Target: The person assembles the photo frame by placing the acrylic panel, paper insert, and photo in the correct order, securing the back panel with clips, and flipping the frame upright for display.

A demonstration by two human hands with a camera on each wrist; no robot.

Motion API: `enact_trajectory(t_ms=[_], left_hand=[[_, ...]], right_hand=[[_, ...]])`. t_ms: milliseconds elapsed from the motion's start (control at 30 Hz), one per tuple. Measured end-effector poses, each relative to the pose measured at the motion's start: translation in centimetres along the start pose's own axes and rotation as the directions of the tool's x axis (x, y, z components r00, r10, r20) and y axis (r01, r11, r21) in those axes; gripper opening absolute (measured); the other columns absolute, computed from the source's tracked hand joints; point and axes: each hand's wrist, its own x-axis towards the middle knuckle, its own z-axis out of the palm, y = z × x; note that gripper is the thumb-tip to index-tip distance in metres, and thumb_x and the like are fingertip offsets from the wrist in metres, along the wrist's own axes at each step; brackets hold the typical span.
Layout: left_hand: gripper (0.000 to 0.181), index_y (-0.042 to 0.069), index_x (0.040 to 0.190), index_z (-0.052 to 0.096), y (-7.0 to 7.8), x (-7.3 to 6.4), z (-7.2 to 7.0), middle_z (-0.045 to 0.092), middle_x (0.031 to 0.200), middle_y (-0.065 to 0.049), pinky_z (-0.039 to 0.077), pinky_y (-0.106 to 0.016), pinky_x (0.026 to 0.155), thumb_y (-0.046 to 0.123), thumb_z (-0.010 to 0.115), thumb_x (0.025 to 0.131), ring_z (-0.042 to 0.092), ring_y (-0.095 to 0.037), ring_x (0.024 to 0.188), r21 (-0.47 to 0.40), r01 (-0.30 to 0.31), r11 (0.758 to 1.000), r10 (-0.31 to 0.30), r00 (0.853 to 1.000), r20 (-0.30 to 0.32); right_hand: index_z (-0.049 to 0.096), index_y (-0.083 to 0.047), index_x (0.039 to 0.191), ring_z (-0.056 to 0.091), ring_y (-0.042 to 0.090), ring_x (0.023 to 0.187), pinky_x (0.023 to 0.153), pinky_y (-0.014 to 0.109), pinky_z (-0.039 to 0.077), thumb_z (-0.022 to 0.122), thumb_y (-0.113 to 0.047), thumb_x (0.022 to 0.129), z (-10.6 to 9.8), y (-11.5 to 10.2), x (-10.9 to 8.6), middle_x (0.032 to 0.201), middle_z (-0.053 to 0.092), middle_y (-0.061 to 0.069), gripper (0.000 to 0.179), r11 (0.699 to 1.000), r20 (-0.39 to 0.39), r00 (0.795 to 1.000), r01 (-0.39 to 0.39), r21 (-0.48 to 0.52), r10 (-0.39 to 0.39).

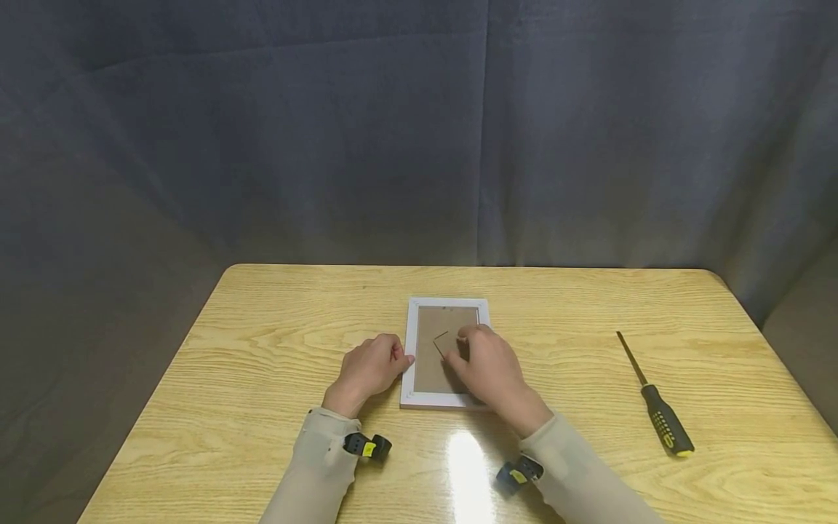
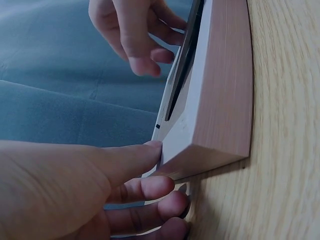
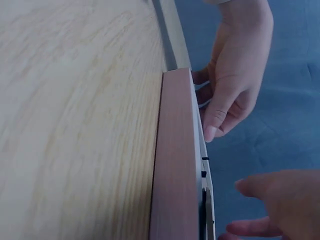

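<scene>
A white picture frame (image 1: 435,399) lies back side up on the table, its brown backing board (image 1: 433,375) set inside the border. On the board, thin dark lines mark an angular outline. My left hand (image 1: 369,367) holds the frame's left edge, thumb on the border and fingers curled beside it. Over the right part of the board hovers my right hand (image 1: 492,370), thumb and fingers apart with nothing seen between them. In the left wrist view, a dark gap shows between the board and the inside of the border (image 2: 200,95). Whether the right fingertips touch the board, I cannot tell.
A screwdriver (image 1: 664,418) with a black and yellow handle lies on the right of the wooden table (image 1: 262,313), its blade pointing away. Dark grey curtains (image 1: 366,145) hang behind the table and at its sides.
</scene>
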Motion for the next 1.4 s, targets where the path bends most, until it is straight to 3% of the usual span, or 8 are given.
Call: enact_trajectory(t_ms=[367,1200,1400], left_hand=[[0.027,0.015,0.078,0.059,0.1,0.0,0.0,0.051,0.064,0.003,0.030,-0.029,0.053,0.031,0.067,0.097,0.045,-0.014,0.057,0.012,-0.003,1.000,0.003,1.000,0.006],[0.025,0.014,0.081,0.060,0.2,-0.1,0.1,0.051,0.064,0.001,0.032,-0.030,0.053,0.032,0.066,0.098,0.046,-0.015,0.057,0.030,-0.009,1.000,0.009,1.000,0.007],[0.027,0.014,0.081,0.061,0.3,-0.3,-0.3,0.049,0.061,0.002,0.030,-0.030,0.050,0.034,0.064,0.098,0.044,-0.015,0.055,0.043,-0.001,0.999,0.003,1.000,-0.026]], right_hand=[[0.072,0.000,0.109,0.069,0.025,0.086,0.072,0.041,0.057,0.073,-0.027,0.092,-1.3,0.9,-1.2,0.101,0.073,0.015,0.032,0.996,-0.095,0.995,0.028,0.086,-0.020],[0.072,-0.005,0.113,0.069,0.025,0.087,0.070,0.041,0.054,0.070,-0.032,0.093,-2.8,2.5,-3.1,0.100,0.074,0.010,0.033,0.996,-0.089,0.995,-0.043,0.083,0.050],[0.072,-0.005,0.113,0.069,0.025,0.086,0.070,0.041,0.054,0.070,-0.032,0.093,-3.1,3.1,-3.1,0.099,0.074,0.010,0.034,0.996,-0.098,0.994,-0.045,0.072,0.052]])
